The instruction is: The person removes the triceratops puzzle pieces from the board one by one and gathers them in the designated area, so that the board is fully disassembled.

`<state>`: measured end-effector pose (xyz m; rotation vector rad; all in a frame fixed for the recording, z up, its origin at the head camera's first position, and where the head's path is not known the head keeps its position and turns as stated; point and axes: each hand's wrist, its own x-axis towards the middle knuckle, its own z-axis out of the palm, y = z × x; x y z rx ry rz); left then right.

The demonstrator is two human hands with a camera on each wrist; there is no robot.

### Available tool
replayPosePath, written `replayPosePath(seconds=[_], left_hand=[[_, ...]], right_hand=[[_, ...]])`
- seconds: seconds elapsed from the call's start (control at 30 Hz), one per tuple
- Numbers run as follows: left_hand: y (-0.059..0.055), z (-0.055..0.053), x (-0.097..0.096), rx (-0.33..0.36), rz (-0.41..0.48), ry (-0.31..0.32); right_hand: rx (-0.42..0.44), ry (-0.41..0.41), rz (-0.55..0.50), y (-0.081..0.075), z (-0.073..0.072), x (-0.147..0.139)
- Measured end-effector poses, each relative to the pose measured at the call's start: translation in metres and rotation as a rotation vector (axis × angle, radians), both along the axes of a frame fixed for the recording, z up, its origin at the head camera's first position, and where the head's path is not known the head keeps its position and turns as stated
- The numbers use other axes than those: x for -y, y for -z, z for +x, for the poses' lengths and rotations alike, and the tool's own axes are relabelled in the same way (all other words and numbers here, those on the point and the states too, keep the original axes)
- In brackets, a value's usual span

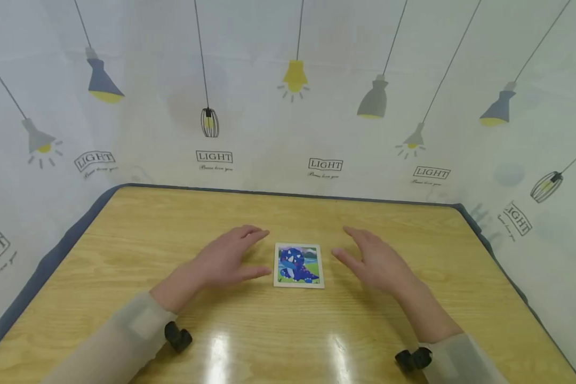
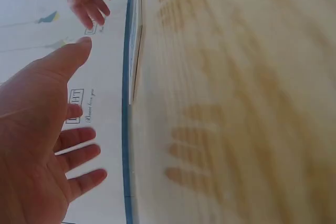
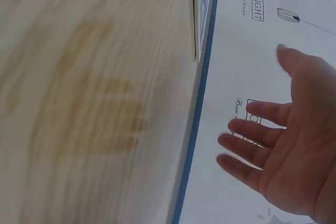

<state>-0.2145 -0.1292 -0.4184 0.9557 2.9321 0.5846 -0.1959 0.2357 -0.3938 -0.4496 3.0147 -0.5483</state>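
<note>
A small square picture puzzle or tile (image 1: pixel 298 265) with a pale border lies flat on the wooden table; it shows a blue cartoon dinosaur. To its left hovers my left hand (image 1: pixel 228 258), thumb and fingers spread, holding nothing. On the other side my right hand (image 1: pixel 376 260) is likewise spread and apart from the square. In the left wrist view the left hand (image 2: pixel 39 114) hangs above the tabletop, and the square's thin edge (image 2: pixel 137 45) stands out beyond it. The right wrist view shows the right hand (image 3: pixel 294 135) with its fingers parted, and the square (image 3: pixel 201 14) farther off.
The wooden table (image 1: pixel 249 330) has a dark blue edge strip (image 1: pixel 288 194) along its back and sides. Behind it hangs a white cloth (image 1: pixel 249 69) printed with lamps. Black wrist devices (image 1: pixel 177 337) sit at both sleeves.
</note>
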Motion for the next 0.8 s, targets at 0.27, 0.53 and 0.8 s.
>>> replayPosePath(seconds=[0.27,0.53,0.8], left_hand=[[0.001,-0.011,-0.014,0.092,0.032,0.107],[0.000,-0.011,-0.024,0.107,-0.026,0.156],[0.006,-0.011,-0.027,0.123,-0.060,0.178]], right_hand=[[0.156,-0.013,-0.231,-0.002,-0.015,0.024],[0.231,-0.072,-0.278,0.002,-0.025,0.056],[0.266,-0.087,-0.278,0.011,-0.040,0.074]])
